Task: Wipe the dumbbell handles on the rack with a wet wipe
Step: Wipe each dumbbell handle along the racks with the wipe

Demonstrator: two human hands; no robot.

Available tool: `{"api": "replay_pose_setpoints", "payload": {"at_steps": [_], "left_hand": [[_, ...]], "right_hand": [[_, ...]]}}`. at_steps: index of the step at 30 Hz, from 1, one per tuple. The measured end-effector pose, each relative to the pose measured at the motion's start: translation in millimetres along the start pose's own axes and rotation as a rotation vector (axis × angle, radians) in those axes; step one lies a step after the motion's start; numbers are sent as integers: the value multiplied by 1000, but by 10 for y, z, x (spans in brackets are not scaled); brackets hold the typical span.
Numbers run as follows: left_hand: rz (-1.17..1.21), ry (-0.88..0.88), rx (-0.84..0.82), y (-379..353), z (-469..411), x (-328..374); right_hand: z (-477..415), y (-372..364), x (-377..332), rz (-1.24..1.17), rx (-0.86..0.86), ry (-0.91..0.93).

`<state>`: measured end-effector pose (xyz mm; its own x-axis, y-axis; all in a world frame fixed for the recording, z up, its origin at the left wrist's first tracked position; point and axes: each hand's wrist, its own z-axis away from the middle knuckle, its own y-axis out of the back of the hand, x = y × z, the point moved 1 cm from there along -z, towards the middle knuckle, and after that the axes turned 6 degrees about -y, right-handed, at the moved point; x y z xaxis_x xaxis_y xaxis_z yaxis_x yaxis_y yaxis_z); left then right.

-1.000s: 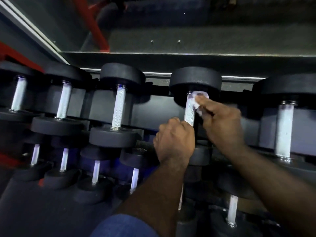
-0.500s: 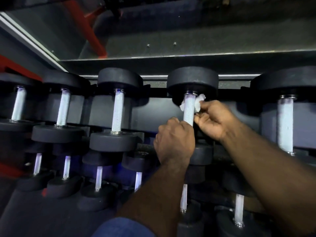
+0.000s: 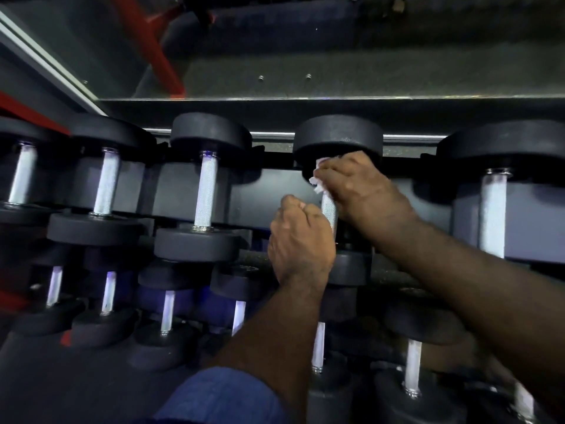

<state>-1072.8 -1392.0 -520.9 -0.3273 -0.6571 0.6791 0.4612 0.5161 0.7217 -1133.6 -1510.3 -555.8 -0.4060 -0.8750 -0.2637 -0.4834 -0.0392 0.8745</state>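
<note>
White wipe (image 3: 316,180), one, in right hand (image 3: 360,185) grip round handle (image 3: 329,209); left hand (image 3: 301,237) grip clenches same handle.

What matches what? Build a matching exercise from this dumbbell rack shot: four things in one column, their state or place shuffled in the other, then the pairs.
Column A
1. left hand
2. right hand
3. wet wipe
4. next handle to the left

Column B
a. white, crumpled, at the top end of the gripped handle
b. bare, nothing touching it
c. curled round the gripped handle's lower part
d. holds the wipe just under the far weight head

Pairs: 1-c, 2-d, 3-a, 4-b
</note>
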Motion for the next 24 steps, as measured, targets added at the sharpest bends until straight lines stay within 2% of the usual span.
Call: {"api": "replay_pose_setpoints", "payload": {"at_steps": [2,3,4,8,12,14,15,16,17,21,22,24], "left_hand": [[65,-4,58,0,10,-20],[87,-6,71,-6,17,-20],[102,-7,77,-11,22,-22],[154,-22,125,-33,6,-59],[196,8,144,-39,-9,-84],[217,24,161,-35,-13,-95],[227,32,167,-37,-19,-90],[227,25,166,-35,-15,-90],[231,11,173,-39,-27,-92],[243,-13,193,-37,-20,-82],[243,-5,189,-40,-22,-87],[239,20,178,-55,-34,-97]], "right_hand": [[44,8,-64,123,-213,264],[38,18,-73,144,-332,337],[-8,46,-71,179,-412,357],[-223,138,-7,315,-385,268],[-243,77,-61,365,-483,283],[-210,78,-159,207,-625,402],[-206,105,-202,129,-759,456],[-213,158,-229,102,-887,457],[-287,209,-222,125,-929,430],[-539,172,9,256,-585,376],[-478,126,-5,234,-569,412],[-236,92,-156,172,-693,517]]}}
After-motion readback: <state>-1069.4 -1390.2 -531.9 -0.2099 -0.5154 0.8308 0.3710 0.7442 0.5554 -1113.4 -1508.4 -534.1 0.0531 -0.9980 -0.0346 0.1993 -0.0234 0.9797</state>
